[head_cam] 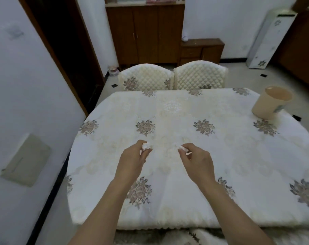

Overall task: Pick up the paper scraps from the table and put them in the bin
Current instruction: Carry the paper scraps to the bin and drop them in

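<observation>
Head view: two bare arms reach over a covered table.
Tabletop [185, 110]: draped in a white cloth with flower prints; two quilted chairs [171, 76] stand at its far edge.
Bin [271, 103]: beige, tilted, near the far right corner.
Left hand [132, 160]: mid-tabletop, fingers pinched around a crumpled white scrap [147, 145].
Right hand [197, 160]: just beside it, apart, fingertips pinching a smaller scrap [182, 148].

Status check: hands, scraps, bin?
Left hand pinching a paper scrap. Right hand pinching another scrap. Bin far right on table, path clear.
</observation>
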Tool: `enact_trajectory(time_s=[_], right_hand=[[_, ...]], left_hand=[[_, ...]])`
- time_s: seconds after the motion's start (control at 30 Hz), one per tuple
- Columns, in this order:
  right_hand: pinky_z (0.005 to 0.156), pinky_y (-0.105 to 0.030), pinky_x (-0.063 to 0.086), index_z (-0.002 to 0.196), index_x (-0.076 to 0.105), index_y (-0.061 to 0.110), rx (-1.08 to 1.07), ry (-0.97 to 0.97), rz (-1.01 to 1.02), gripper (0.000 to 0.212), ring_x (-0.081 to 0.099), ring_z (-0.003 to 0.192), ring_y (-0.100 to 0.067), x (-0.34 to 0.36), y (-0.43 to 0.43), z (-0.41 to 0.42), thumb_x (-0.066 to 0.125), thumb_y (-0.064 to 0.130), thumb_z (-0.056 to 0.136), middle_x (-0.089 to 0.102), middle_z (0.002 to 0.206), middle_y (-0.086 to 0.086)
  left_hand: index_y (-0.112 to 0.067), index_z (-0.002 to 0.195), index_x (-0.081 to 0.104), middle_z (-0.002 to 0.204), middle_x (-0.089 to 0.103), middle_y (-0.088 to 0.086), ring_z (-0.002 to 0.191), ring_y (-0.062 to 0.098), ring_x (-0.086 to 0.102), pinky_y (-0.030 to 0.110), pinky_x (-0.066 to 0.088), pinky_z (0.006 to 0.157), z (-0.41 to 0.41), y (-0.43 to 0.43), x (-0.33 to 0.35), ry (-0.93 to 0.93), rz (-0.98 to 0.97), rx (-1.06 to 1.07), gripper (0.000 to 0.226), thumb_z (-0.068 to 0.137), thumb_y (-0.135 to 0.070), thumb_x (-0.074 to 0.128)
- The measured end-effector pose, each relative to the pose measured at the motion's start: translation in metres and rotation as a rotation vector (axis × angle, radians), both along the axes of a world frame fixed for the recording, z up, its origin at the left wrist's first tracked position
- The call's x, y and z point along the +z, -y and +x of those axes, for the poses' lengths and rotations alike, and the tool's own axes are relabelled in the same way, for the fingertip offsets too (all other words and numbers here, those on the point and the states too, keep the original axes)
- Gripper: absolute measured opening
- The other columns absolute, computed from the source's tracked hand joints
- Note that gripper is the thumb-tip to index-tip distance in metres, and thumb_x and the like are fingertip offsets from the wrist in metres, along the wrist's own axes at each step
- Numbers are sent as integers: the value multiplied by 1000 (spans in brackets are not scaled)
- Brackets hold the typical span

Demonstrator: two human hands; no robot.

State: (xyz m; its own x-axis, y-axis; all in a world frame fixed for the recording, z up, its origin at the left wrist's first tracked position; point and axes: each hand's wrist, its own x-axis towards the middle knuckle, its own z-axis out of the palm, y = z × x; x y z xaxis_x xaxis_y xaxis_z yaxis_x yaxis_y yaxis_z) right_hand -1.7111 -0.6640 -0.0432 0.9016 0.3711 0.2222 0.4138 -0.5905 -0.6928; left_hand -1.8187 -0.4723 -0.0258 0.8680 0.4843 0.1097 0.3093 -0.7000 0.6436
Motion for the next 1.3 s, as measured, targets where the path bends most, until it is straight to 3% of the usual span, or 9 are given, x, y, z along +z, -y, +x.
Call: enact_trajectory(time_s=[0.13, 0.43, 0.67, 0.83, 0.97, 1.1, 1.3], right_hand=[[60, -31, 51, 90, 65, 32, -75, 27, -10, 13, 63, 65, -6, 16, 23, -6, 56, 42, 92, 66, 72, 15], [67, -33, 51, 98, 69, 28, -405, -9, -115, 16, 64, 71, -15, 23, 143, -43, 56, 37, 93, 71, 88, 9], [69, -33, 52, 94, 68, 30, -759, -44, -109, 12, 63, 72, -12, 15, 246, -107, 58, 36, 92, 66, 79, 12], [66, -38, 53, 90, 69, 19, -968, -18, -125, 15, 64, 73, -25, 14, 315, -143, 59, 30, 91, 70, 80, -4], [60, -37, 51, 84, 66, 19, -1048, -44, -140, 18, 61, 69, -24, 10, 357, -150, 56, 32, 92, 67, 75, -1], [53, -30, 46, 79, 63, 25, -1092, -31, -122, 17, 58, 64, -17, 9, 396, -140, 53, 28, 93, 62, 68, 7], [59, -35, 50, 86, 66, 24, -1126, -38, -156, 19, 59, 68, -21, 0, 476, -97, 49, 30, 94, 66, 76, 3]], left_hand=[[-22, 116, 58, 92, 66, -3, 74, 16, 66, 38, 53, 69, 14, 24, 10, 15, 63, -104, 23, 98, -37, 53], [-22, 110, 64, 89, 68, -2, 71, 17, 66, 39, 53, 69, 49, 120, 11, 139, -3, -466, 19, 95, -33, 60], [-23, 108, 70, 91, 71, -2, 66, 16, 64, 34, 52, 70, 56, 223, 4, 174, -39, -768, 19, 90, -29, 67], [-25, 112, 69, 93, 71, -5, 69, 14, 63, 34, 53, 69, 58, 296, 7, 163, -37, -969, 22, 91, -34, 65], [-23, 113, 68, 96, 71, -2, 74, 19, 64, 37, 53, 74, 70, 344, 8, 188, -1, -1063, 25, 92, -36, 64], [-27, 108, 68, 99, 70, -7, 77, 16, 61, 28, 42, 69, 90, 396, 5, 197, 36, -1112, 21, 91, -39, 62], [-26, 112, 68, 94, 71, -5, 79, 13, 62, 24, 41, 72, 134, 492, -5, 223, 28, -1189, 24, 91, -36, 63]])
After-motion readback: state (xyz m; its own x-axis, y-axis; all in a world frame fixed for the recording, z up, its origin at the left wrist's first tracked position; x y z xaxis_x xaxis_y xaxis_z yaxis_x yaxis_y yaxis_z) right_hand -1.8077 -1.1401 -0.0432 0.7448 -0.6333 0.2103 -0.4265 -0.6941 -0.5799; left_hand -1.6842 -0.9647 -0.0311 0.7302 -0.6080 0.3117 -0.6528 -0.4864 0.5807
